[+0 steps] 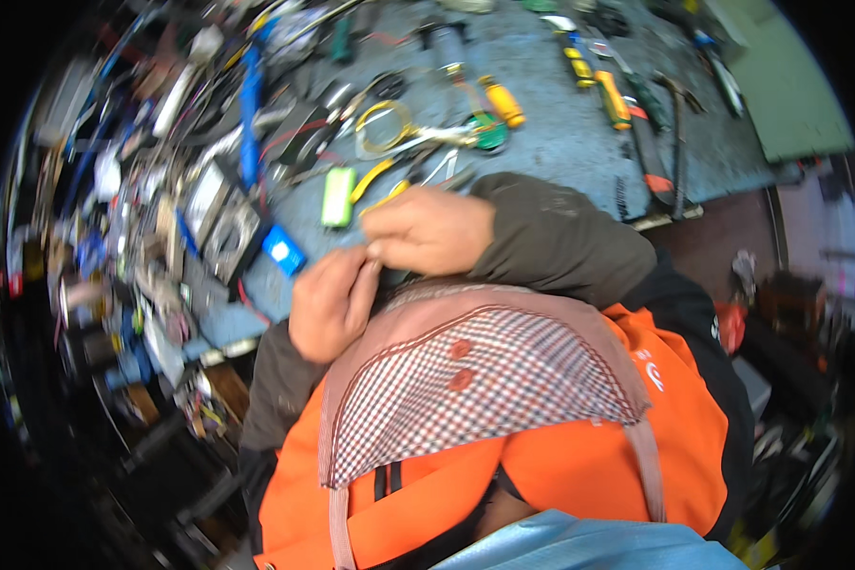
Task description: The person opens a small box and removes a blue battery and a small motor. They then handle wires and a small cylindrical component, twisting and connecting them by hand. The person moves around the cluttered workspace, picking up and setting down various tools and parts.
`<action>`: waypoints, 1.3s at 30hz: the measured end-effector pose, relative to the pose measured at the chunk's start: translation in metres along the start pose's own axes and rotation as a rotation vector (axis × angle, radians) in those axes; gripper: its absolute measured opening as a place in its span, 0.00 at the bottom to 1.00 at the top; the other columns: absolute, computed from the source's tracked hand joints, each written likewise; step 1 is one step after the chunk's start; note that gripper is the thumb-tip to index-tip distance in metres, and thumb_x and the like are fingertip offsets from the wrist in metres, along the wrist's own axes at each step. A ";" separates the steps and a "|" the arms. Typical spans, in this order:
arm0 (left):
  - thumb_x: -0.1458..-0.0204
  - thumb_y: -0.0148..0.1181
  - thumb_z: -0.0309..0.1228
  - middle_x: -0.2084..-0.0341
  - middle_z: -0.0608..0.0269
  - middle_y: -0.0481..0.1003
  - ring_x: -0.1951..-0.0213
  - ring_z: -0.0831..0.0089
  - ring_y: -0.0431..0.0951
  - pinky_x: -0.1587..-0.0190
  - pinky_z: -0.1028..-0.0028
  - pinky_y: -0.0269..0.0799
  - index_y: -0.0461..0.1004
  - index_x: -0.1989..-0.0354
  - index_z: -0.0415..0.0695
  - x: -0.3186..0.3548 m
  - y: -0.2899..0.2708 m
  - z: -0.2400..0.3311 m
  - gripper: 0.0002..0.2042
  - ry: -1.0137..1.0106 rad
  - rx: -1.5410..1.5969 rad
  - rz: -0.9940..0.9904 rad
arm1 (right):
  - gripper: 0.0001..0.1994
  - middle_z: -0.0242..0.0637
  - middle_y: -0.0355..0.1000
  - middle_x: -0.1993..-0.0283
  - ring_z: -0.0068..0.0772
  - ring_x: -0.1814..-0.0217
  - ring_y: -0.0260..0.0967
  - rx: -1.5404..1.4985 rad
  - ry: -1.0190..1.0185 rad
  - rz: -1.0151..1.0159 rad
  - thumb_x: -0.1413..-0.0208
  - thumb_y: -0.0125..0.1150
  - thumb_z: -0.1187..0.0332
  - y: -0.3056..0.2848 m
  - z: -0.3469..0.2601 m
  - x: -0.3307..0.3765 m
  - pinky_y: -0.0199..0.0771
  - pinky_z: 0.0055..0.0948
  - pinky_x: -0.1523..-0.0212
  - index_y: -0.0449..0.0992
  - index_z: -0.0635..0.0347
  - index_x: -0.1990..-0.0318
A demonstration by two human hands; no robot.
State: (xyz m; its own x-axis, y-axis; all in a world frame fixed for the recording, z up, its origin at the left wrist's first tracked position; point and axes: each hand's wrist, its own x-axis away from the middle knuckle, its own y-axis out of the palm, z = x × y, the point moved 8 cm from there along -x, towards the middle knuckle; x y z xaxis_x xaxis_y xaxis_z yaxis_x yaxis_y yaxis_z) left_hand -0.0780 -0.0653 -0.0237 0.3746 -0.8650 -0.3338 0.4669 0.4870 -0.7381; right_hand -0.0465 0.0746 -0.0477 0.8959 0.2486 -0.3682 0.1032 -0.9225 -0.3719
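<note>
My left hand and my right hand meet at the near edge of the blue workbench, close to my body. Both have their fingers curled in, with thumbs and fingertips touching. Whatever they pinch, if anything, is hidden between them. Just beyond the right hand lies a tool with yellow handles, partly covered by that hand. A bright green block sits on the bench past my fingers. To the left of it, near my left hand, is a small blue box with a white patch.
Tangled wires, parts and tools heap up on the bench's left side, among them a blue strip. A yellow wire coil and a yellow cylinder lie ahead. Screwdrivers and a hammer lie right, near a green board.
</note>
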 end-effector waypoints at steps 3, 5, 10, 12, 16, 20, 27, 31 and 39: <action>0.33 0.62 0.27 0.71 0.49 0.80 0.71 0.57 0.82 0.66 0.64 0.76 0.81 0.53 0.35 0.004 0.004 -0.003 0.08 -0.202 0.239 -0.094 | 0.08 0.48 0.70 0.68 0.57 0.67 0.72 0.127 -0.086 -0.008 0.36 0.62 0.68 -0.003 -0.018 0.006 0.71 0.46 0.66 0.73 0.64 0.62; 0.30 0.60 0.30 0.73 0.59 0.80 0.73 0.72 0.79 0.68 0.70 0.75 0.82 0.52 0.36 0.021 0.019 -0.016 0.10 -0.497 0.575 -0.203 | 0.06 0.47 0.71 0.68 0.55 0.67 0.73 0.155 -0.152 -0.049 0.38 0.64 0.70 -0.001 -0.029 0.008 0.71 0.45 0.66 0.75 0.64 0.62; 0.27 0.58 0.33 0.72 0.68 0.78 0.73 0.83 0.74 0.70 0.78 0.71 0.82 0.49 0.36 0.036 0.027 -0.017 0.12 -0.545 0.716 -0.235 | 0.06 0.46 0.72 0.68 0.56 0.67 0.73 0.191 -0.162 -0.139 0.39 0.63 0.69 0.014 -0.032 0.009 0.72 0.47 0.67 0.75 0.62 0.62; 0.29 0.60 0.30 0.71 0.62 0.80 0.71 0.76 0.78 0.68 0.75 0.74 0.82 0.50 0.35 0.035 0.024 -0.010 0.11 -0.482 0.624 -0.203 | 0.06 0.47 0.72 0.69 0.56 0.67 0.73 0.140 -0.152 -0.191 0.38 0.62 0.69 0.017 -0.031 0.008 0.72 0.46 0.66 0.75 0.62 0.62; 0.34 0.64 0.24 0.66 0.46 0.82 0.67 0.55 0.82 0.64 0.64 0.77 0.82 0.50 0.35 0.025 0.014 0.014 0.08 -0.006 0.208 0.057 | 0.07 0.48 0.71 0.69 0.57 0.66 0.73 0.137 -0.112 -0.216 0.35 0.62 0.69 0.009 -0.029 0.013 0.72 0.46 0.66 0.75 0.64 0.63; 0.35 0.64 0.26 0.64 0.46 0.83 0.64 0.51 0.85 0.60 0.62 0.79 0.82 0.51 0.36 0.029 0.013 0.003 0.09 -0.258 0.281 0.195 | 0.10 0.49 0.74 0.66 0.55 0.64 0.75 0.217 -0.116 -0.040 0.34 0.67 0.67 -0.007 -0.038 0.009 0.74 0.43 0.64 0.78 0.67 0.57; 0.32 0.65 0.28 0.71 0.66 0.82 0.71 0.83 0.78 0.68 0.79 0.75 0.82 0.49 0.34 0.036 0.043 -0.021 0.10 -0.623 0.695 0.216 | 0.09 0.30 0.80 0.64 0.13 0.67 0.71 -0.230 0.378 0.476 0.34 0.66 0.75 -0.030 -0.018 0.056 0.72 0.19 0.67 0.82 0.69 0.50; 0.32 0.65 0.28 0.69 0.65 0.82 0.70 0.82 0.78 0.67 0.79 0.76 0.81 0.48 0.34 0.032 0.056 -0.023 0.11 -0.607 0.782 0.177 | 0.07 0.31 0.79 0.68 0.14 0.68 0.72 -0.219 0.416 0.525 0.36 0.68 0.74 -0.011 -0.005 0.067 0.73 0.22 0.68 0.83 0.69 0.54; 0.34 0.67 0.25 0.69 0.66 0.81 0.68 0.83 0.78 0.66 0.78 0.75 0.81 0.50 0.34 0.028 0.058 -0.020 0.09 -0.541 0.709 0.146 | 0.06 0.30 0.76 0.65 0.14 0.69 0.71 0.125 0.163 0.530 0.38 0.69 0.79 -0.014 -0.020 0.066 0.71 0.21 0.69 0.82 0.70 0.54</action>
State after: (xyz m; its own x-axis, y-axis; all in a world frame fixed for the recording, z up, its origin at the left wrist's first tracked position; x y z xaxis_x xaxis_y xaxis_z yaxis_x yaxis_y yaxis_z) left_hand -0.0563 -0.0634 -0.0873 0.7110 -0.7008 0.0581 0.7021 0.7027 -0.1153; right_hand 0.0198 0.0978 -0.0495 0.8674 -0.2970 -0.3993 -0.4219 -0.8645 -0.2734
